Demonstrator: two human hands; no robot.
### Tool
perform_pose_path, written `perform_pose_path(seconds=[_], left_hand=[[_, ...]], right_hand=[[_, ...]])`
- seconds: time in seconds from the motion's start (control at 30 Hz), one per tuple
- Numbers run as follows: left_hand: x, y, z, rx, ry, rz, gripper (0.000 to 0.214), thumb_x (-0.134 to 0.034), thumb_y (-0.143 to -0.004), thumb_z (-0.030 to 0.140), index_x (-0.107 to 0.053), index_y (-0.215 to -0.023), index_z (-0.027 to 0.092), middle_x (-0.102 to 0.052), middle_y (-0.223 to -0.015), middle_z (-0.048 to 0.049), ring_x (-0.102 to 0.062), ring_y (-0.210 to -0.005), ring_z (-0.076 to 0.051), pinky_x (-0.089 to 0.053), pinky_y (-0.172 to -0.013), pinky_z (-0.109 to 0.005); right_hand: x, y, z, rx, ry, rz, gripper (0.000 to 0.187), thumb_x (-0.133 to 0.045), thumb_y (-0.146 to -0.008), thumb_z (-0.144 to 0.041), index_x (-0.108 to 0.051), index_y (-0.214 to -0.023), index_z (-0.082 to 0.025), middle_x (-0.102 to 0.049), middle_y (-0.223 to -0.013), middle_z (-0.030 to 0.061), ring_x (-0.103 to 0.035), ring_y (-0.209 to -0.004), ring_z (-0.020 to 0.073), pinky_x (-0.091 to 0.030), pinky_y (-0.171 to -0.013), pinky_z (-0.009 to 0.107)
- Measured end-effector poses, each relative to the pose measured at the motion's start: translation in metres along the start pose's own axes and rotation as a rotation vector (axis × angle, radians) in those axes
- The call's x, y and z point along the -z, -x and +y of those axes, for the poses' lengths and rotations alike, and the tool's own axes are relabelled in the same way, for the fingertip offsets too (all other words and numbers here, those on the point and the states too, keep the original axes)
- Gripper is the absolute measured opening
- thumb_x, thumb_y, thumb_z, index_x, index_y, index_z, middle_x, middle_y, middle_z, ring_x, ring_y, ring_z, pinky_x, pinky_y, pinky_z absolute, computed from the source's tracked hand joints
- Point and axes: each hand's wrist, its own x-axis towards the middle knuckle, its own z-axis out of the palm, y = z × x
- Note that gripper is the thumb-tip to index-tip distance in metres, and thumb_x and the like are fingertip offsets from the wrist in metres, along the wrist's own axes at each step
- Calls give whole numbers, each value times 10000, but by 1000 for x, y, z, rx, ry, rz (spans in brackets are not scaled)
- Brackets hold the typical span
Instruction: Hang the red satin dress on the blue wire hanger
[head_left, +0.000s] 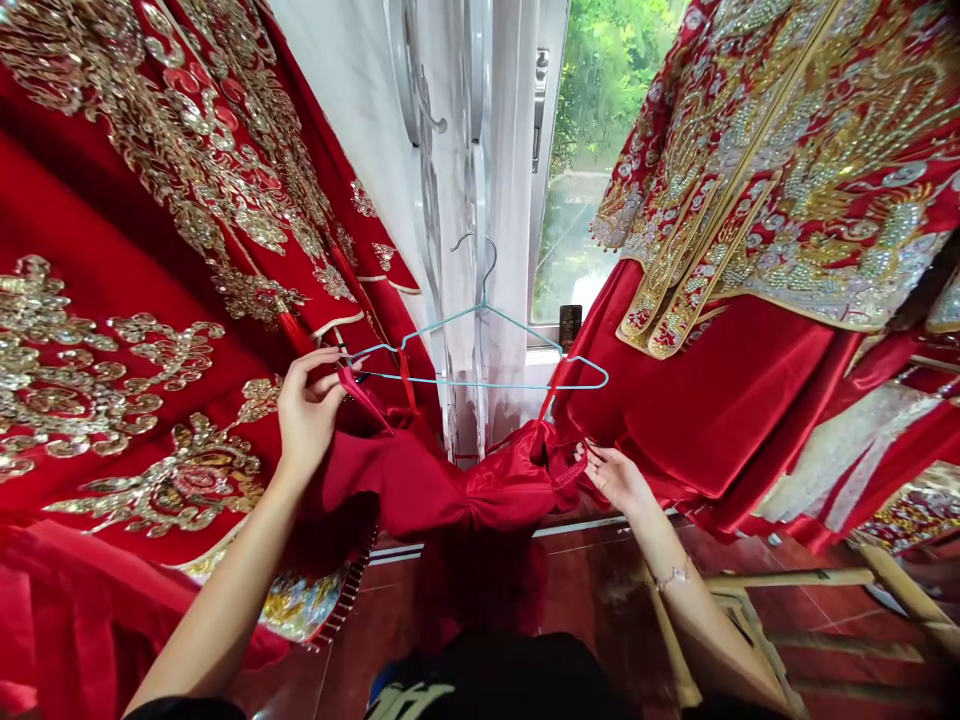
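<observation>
A plain red dress (427, 480) hangs in front of me by thin red loops from a light blue wire hanger (480, 384). My left hand (309, 405) is closed at the hanger's left end, pinching a red strap (365, 398) of the dress between thumb and fingers. On the other side, my right hand (611, 475) pinches the gathered red edge (564, 466) of the dress below the hanger's right arm. The hanger's metal hook (491, 262) points up in front of a shiny metal rack (474, 200); whether it rests on anything is unclear.
Red gowns with gold embroidery (172, 440) hang close on the left. A beaded red jacket (780, 170) over a red skirt (720, 400) hangs at right. Behind are a white curtain (337, 90), a window (592, 150) and a small dark device (571, 325). A wooden frame (787, 578) stands lower right.
</observation>
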Motion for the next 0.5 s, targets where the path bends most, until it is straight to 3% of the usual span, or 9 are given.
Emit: perform_pose_path(seconds=[0.1,0.2,0.27,0.37,0.5], left_hand=[[3,-3,-3,30,3,10,330,-779,-713,165,-694,-1029,210,-665,-1156,-31,-682,-1091,-170,-605,-956,-306],[4,-8,-6,43,5,24,346,-814,-700,217,-682,-1019,195,-657,-1162,-42,-702,-1035,-187,-615,-957,-365],[1,-11,-7,22,-25,15,346,-822,-711,241,-674,-1021,193,-648,-1184,-56,-682,-1097,-225,-609,-975,-416],[-5,-13,-7,-3,-63,-3,352,-818,-730,275,-659,-1034,198,-636,-1204,-60,-645,-1174,-257,-611,-979,-444],[-8,-15,-8,58,-45,-37,432,-838,-703,297,-635,-1069,192,-629,-1217,-46,-707,-1046,-205,-610,-989,-403]], right_hand=[[-7,12,4,397,51,19,436,-664,-739,-162,-639,-1151,-300,-719,-1215,43,-690,-1155,214,-491,-1106,437],[-18,10,-12,742,254,79,736,-682,-774,-204,-412,-1429,-404,-526,-1505,45,-535,-1367,224,-388,-1177,507],[-24,-1,-30,897,422,137,884,-691,-790,-254,-230,-1535,-375,-450,-1563,98,-455,-1432,231,-348,-1192,527],[-30,-24,-61,990,593,159,1021,-705,-805,-365,-50,-1585,-286,-496,-1514,172,-480,-1413,244,-337,-1195,531],[-43,-47,-95,954,739,-36,1163,-766,-764,-488,31,-1588,-291,-563,-1448,173,-536,-1366,261,-412,-1153,507]])
